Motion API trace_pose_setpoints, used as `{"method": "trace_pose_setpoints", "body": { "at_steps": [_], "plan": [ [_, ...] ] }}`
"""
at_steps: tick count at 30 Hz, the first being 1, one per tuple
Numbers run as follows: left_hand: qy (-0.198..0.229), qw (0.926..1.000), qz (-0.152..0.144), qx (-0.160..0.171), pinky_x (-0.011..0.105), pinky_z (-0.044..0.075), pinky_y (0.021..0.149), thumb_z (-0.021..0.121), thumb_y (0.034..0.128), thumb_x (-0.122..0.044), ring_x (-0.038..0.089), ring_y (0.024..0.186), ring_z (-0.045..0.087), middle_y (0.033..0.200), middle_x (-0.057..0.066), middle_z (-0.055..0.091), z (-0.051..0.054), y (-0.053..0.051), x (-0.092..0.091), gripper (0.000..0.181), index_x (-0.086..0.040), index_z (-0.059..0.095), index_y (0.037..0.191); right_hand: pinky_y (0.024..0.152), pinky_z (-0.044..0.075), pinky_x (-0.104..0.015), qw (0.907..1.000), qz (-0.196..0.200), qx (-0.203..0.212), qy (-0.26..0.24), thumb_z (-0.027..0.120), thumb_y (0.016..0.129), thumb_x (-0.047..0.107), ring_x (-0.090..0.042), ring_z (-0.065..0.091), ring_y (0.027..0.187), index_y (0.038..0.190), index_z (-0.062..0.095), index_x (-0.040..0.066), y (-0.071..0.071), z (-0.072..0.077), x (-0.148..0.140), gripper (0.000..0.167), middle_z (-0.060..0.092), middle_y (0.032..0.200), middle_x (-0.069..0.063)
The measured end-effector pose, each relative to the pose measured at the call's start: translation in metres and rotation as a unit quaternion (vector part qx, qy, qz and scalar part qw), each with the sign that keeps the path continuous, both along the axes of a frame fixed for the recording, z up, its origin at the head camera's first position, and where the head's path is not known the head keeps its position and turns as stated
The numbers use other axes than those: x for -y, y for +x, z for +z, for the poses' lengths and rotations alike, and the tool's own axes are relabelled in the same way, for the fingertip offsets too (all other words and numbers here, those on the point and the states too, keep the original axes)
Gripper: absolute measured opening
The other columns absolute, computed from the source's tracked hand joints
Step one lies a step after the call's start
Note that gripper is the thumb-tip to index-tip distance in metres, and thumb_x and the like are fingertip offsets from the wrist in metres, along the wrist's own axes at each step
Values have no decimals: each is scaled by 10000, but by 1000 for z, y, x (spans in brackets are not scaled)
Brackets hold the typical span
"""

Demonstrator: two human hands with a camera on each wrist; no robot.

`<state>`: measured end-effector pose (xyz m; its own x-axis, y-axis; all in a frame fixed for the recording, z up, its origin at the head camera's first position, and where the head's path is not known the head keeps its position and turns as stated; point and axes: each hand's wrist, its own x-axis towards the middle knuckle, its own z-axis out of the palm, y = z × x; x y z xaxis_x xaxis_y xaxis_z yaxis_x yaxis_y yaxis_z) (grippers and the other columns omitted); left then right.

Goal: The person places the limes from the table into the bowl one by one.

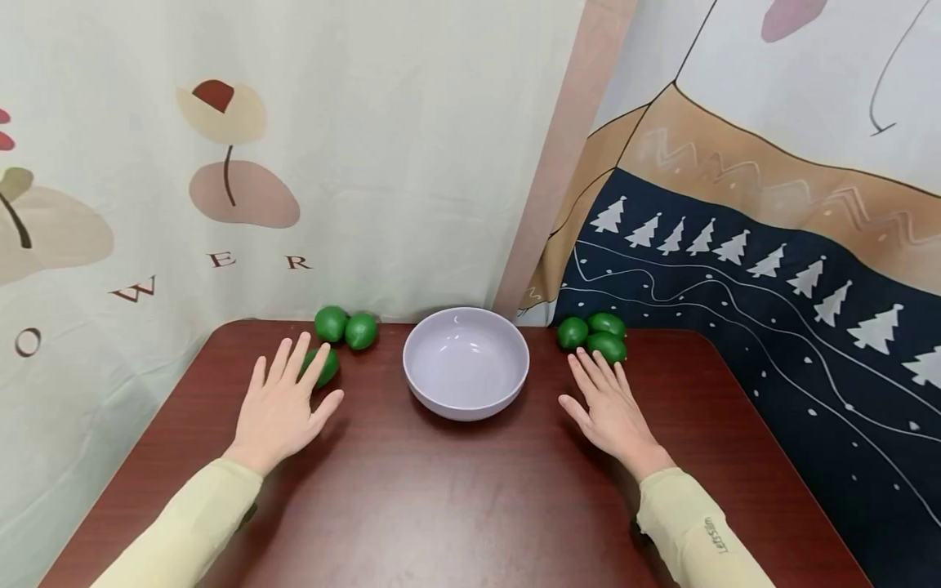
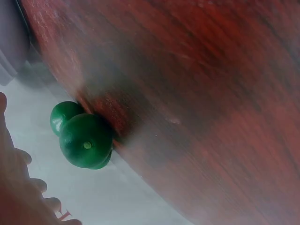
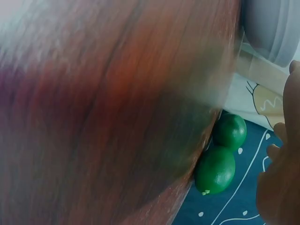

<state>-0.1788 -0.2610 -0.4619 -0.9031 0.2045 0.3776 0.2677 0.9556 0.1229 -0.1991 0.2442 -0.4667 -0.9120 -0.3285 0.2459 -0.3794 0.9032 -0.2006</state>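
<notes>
A pale lavender bowl [image 1: 466, 363] stands at the back middle of the table, between the two hands. My left hand [image 1: 279, 411], palm down with spread fingers, hovers near three green limes at the back left. One lime [image 1: 323, 369] is partly hidden behind its fingers; the other two [image 1: 332, 323] sit farther back. On the right, my right hand [image 1: 610, 411] is held out flat, its fingertips just before a cluster of three limes [image 1: 607, 346]. Neither hand holds anything. In the left wrist view, limes [image 2: 86, 140] overlap one another; the right wrist view shows two limes [image 3: 215, 170].
The dark red wooden table [image 1: 441, 506] has its back edge against a pale printed curtain [image 1: 412, 163]. To the right hangs a navy cloth [image 1: 698, 286] with white trees. The bowl's side [image 3: 272, 28] also shows in the right wrist view.
</notes>
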Motion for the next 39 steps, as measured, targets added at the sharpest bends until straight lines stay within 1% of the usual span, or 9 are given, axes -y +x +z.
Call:
{"method": "trace_pose_setpoints", "body": {
  "at_steps": [5,12,15,20,24,28,33,36,39],
  "plan": [
    [104,9998,6,159,680,205,1178,575,1006,-491,448,1546,196,1683,218,238,1,0,0,740,-98,377,1601,1256,98,-612,9997,88,82,-209,570,1036,434,-390,202,1565,1616,343,75,0,0,6,720,278,1694,-119],
    [60,9994,31,328,683,253,1149,589,998,-482,479,1515,244,1670,237,254,0,-2,1,764,-93,350,1610,1256,118,-610,9991,186,150,-354,584,1034,417,-380,234,1557,1610,351,60,1,0,14,717,306,1681,-131],
    [25,9993,51,372,687,273,1135,600,989,-472,490,1503,257,1662,248,263,-1,-5,3,773,-74,355,1604,1262,121,-591,9984,227,229,-469,580,1037,416,-377,232,1560,1606,358,53,-1,-1,17,710,301,1684,-127],
    [11,9994,25,359,690,303,1121,637,962,-406,503,1485,276,1649,266,271,-2,-10,6,758,-28,396,1573,1255,181,-577,9960,335,313,-769,596,1034,392,-396,246,1551,1589,377,24,-2,-2,23,701,299,1682,-140],
    [115,9991,-49,411,698,319,1107,651,950,-329,507,1479,280,1645,274,267,-2,-13,7,736,-16,400,1567,1248,218,-570,9943,343,436,-912,596,1036,394,-406,258,1545,1595,367,26,-3,-2,30,707,288,1687,-136],
    [236,9983,-131,520,719,333,1078,652,950,-274,513,1469,287,1642,276,267,-3,-19,7,724,-15,387,1572,1245,235,-562,9934,344,521,-960,583,1041,413,-410,264,1542,1599,361,33,-5,-2,34,711,290,1686,-135],
    [214,9975,-190,639,727,350,1065,661,948,-249,525,1446,309,1629,288,277,-1,-24,8,722,-2,385,1568,1241,255,-548,9923,352,496,-1083,592,1041,392,-411,282,1536,1588,376,19,-7,-1,38,696,326,1668,-150],
    [139,9973,-202,686,721,367,1054,662,945,-234,530,1422,333,1613,303,291,0,-28,9,718,12,386,1561,1236,248,-576,9920,342,421,-1144,595,1042,368,-420,301,1526,1575,395,3,-10,1,42,676,350,1654,-165],
    [88,9978,-173,641,713,395,1028,667,927,-196,535,1391,372,1590,320,322,0,-30,12,705,31,408,1541,1234,232,-601,9922,345,363,-1141,588,1047,368,-423,311,1521,1563,414,-5,-14,2,47,660,369,1642,-174]
  ]
}}
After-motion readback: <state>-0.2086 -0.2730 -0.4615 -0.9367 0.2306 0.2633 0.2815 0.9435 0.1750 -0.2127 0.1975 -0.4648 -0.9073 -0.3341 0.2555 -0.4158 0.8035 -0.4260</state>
